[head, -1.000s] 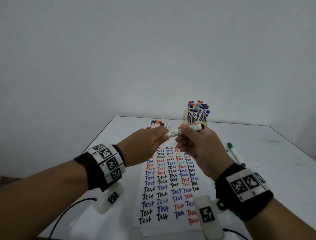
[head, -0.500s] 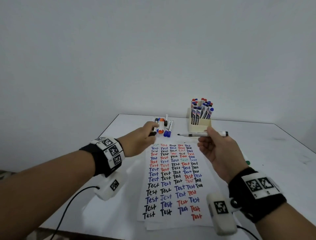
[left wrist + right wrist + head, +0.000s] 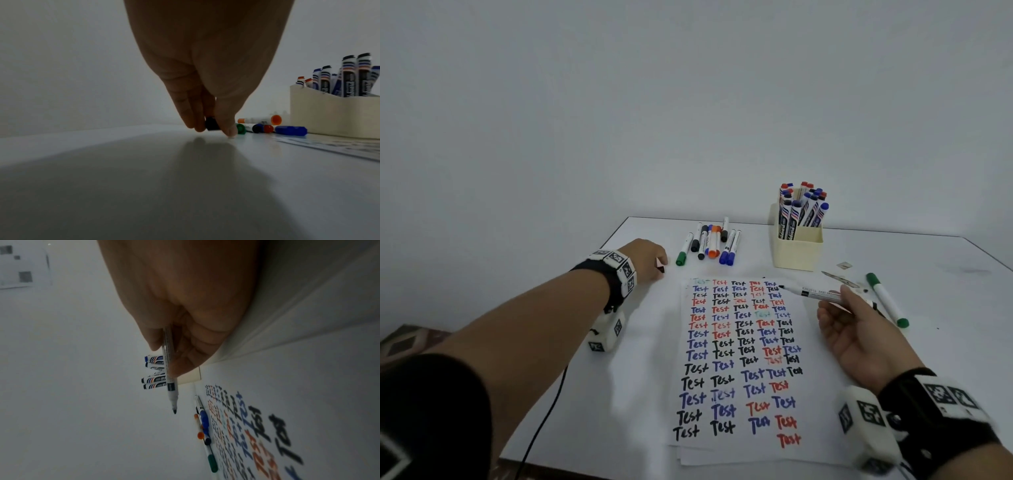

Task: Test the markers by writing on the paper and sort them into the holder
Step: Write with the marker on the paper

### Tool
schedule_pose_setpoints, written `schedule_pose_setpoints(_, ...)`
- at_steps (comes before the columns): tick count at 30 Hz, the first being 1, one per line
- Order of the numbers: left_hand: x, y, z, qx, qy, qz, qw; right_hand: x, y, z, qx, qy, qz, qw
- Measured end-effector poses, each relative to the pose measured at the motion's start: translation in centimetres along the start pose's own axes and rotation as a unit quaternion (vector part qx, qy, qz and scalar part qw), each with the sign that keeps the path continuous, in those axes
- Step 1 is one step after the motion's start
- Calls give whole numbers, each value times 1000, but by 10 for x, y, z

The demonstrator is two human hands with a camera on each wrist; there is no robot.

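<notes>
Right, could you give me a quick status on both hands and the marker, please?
Left hand pinches black cap at the table. Right hand holds uncapped marker, tip over paper. Nothing in the way.

On each wrist we wore a black band with white square tiles, and each tile carried a black and white coded pattern. Under the left wrist hung a white camera block with the same kind of pattern, and a thin black cable ran back from it. The right band had a similar white block. A dark sleeve covered our left upper arm.
</notes>
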State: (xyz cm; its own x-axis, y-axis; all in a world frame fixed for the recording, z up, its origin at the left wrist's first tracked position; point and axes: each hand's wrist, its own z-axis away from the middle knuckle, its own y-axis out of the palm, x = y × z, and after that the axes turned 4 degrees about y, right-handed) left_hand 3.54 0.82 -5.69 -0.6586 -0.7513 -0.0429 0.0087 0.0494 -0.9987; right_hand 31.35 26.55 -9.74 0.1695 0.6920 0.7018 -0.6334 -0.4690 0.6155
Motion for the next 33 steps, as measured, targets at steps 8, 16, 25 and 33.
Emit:
schedule_pose_setpoints(8,-6,-2,-11,30,-24,-3,999,-3,0,0,17,-24,-16,999)
schedule_pose_setpoints(16,-46,-9,22,42,127,32,990,-4,4,11,38,-28,30,998)
schedule_pose_setpoints(25,-85,10,53,290,150,-65,943,15,11,58,137,-192,466,853)
schedule_pose_setpoints(33,-84,21,50,294,161,-110,936,7,-19,64,160,-70,382,908)
